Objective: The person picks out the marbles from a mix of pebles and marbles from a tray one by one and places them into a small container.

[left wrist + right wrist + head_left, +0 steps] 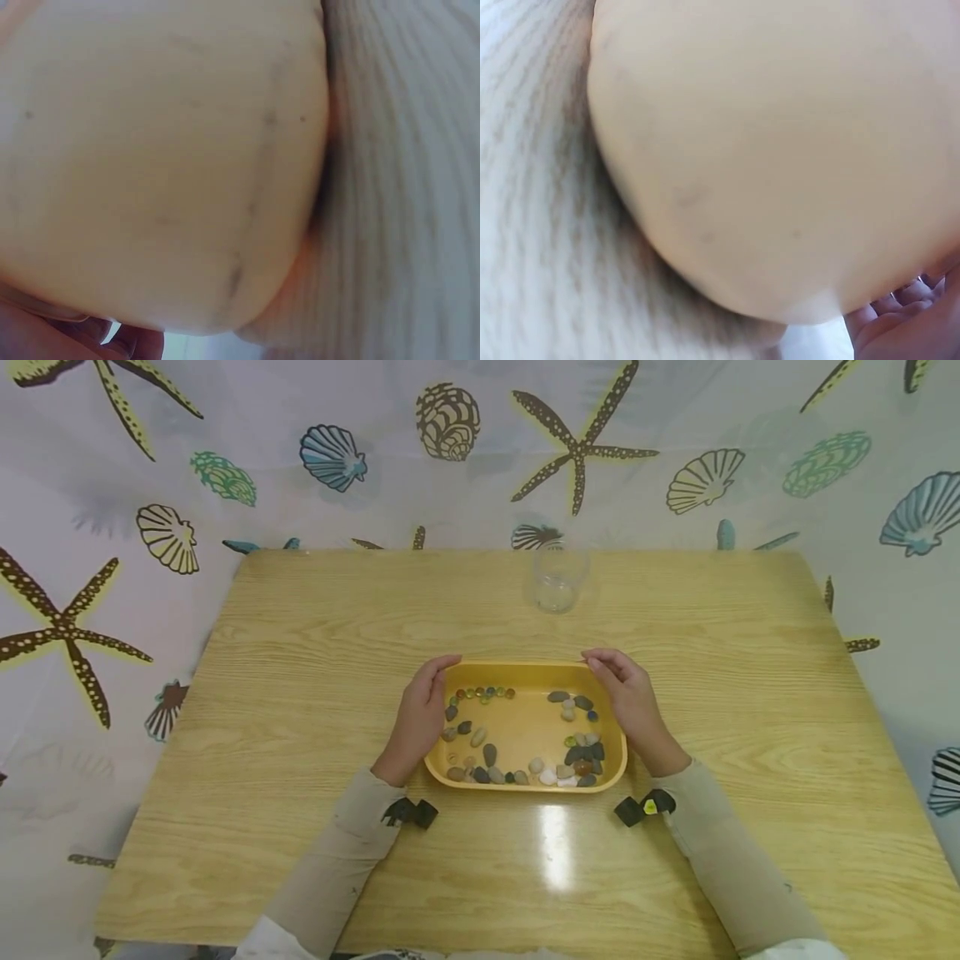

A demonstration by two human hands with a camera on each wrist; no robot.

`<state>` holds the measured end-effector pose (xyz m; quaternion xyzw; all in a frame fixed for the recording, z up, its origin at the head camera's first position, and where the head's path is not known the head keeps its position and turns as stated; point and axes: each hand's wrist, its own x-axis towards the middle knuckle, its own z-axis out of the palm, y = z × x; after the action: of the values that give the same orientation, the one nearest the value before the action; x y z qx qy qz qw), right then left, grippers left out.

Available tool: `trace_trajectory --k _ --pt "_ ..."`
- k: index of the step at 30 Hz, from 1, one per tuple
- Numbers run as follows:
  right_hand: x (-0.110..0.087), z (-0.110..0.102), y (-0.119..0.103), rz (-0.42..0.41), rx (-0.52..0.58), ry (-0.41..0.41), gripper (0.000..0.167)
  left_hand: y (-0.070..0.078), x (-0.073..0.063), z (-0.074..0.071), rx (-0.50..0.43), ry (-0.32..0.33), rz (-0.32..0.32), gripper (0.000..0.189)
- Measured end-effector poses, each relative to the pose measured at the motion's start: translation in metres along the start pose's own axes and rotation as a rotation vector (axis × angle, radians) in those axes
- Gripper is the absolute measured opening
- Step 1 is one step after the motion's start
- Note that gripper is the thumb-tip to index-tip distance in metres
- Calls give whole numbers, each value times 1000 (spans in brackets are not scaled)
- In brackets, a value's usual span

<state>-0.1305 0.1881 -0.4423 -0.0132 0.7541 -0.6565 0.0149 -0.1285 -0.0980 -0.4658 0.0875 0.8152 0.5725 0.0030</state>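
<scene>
A yellow rectangular tray sits near the middle of the table in the head view, with a hand at each end. My left hand grips its left end, fingers reaching to the far left corner. At the opposite end, my right hand holds the far right corner. Pebbles in grey, tan and white line the near side and both ends inside. Coloured glass beads form a row at the far left. The tray's outer wall fills most of the left wrist view, and likewise the right.
Toward the back of the wooden table stands a clear glass cup. A white cloth printed with shells and starfish hangs behind the table and along its sides. Dark cameras are strapped at both wrists.
</scene>
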Motion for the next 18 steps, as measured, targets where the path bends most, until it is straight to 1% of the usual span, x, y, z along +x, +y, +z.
trace_trajectory --k 6,18 --pt "0 -1 0 21 -2 7 33 -2 0 1 19 5 3 34" --pt "1 -2 1 25 -11 31 33 -2 0 1 38 17 -14 34"
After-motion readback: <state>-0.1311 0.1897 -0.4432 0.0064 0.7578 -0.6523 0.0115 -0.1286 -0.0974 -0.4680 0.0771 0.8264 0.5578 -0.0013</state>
